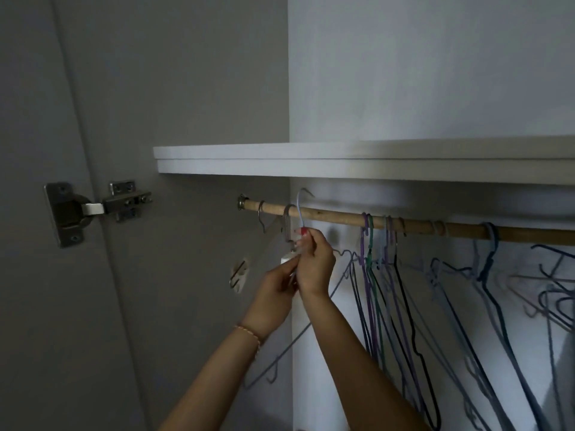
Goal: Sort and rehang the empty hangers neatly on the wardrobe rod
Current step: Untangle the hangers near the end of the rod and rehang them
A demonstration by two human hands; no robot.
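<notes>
Both hands meet below the left end of the wooden wardrobe rod. The right hand pinches the neck of a pale blue wire hanger, its hook raised above the rod, while the left hand grips lower down. Purple, green and black thin hangers dangle further right

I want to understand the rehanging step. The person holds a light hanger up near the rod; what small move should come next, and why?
Probably lower the light hanger so its hook drops onto the wooden rod. The right hand pinches its neck, the left hand steadies it from below, and the hook's tip sits above the rod, in the bare stretch between the metal hooks and the coloured hangers.
</notes>
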